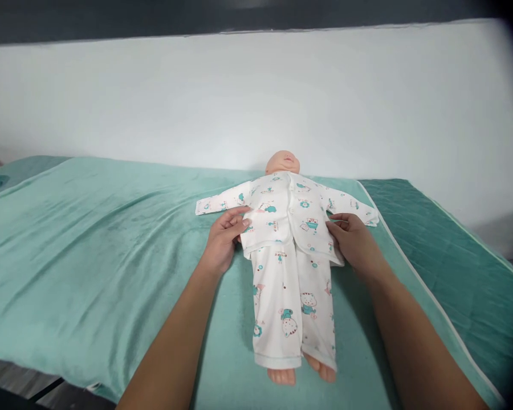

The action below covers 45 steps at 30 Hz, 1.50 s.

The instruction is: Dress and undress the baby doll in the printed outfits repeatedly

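Note:
A baby doll (283,162) lies on its back, dressed in a white printed jacket (277,213) and matching white trousers (277,319). The jacket's front is closed down the middle, and both sleeves stretch out sideways, hiding the doll's hands. My left hand (226,236) pinches the jacket's side edge below the left sleeve. On the other side, my right hand (353,239) pinches the opposite side edge under the right sleeve. Bare doll feet (282,376) stick out from the trouser hems.
The doll rests on a light green blanket (111,245) with soft wrinkles on the left. A darker green cover (444,256) shows at the right. Behind stands a white wall (175,102). Grey floor (12,376) appears at the lower left.

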Available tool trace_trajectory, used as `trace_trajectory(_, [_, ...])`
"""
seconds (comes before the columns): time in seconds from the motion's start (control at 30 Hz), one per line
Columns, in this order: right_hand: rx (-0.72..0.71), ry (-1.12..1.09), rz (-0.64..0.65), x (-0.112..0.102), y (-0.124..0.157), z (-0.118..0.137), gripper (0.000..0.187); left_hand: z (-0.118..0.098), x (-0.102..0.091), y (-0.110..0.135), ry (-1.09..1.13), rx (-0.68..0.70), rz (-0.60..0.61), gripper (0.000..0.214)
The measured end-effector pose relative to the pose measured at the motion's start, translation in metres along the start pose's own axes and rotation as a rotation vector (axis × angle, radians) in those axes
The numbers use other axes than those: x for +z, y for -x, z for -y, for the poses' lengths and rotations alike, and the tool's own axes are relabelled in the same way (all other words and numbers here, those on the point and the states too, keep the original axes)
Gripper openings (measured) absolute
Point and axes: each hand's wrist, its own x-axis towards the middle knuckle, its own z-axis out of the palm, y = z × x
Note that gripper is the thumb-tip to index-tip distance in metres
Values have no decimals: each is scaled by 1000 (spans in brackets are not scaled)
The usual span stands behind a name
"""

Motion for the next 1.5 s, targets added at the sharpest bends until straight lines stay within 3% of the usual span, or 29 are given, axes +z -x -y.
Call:
trace_trajectory(0.13, [-87,246,-69,-10,2,1,30,-3,-2,1,78,23,8,26])
trace_trajectory(0.27, [-355,308,-173,-3,21,13,21,-7,-1,7,110,64,82,28])
trace_trajectory(0.4, [-828,259,-70,12,48,31,23,-10,6,16,-219,150,205,32])
trace_trajectory(0.5, [-1027,345,89,23,62,40,33,-13,12,21,-500,234,324,34])
trace_trajectory(0.57, [-1054,402,148,29,66,42,35,-15,14,22,-586,272,357,33])
trace_trajectory(0.73, [-1051,395,120,31,62,40,26,-14,18,24,-714,418,337,28])
trace_trajectory(0.9, [-1116,192,92,25,58,37,25,-2,11,25,-873,708,128,45])
trace_trajectory(1.0, [-1147,135,65,25,59,37,25,4,5,26,-1005,734,4,35])
trace_trajectory(1.1, [-1152,125,76,27,60,37,26,6,3,29,-1056,833,-64,21])
trace_trajectory(1.2, [-1147,142,82,26,60,36,25,7,3,32,-1037,1064,-110,25])
trace_trajectory(1.27, [-1146,179,100,24,59,36,22,6,3,33,-1028,1144,-125,26])
trace_trajectory(1.37, [-1120,273,151,21,58,36,18,5,5,33,-1018,1135,-105,26])
trace_trajectory(1.5, [-1094,357,181,18,58,35,18,1,7,34,-896,1029,14,21])
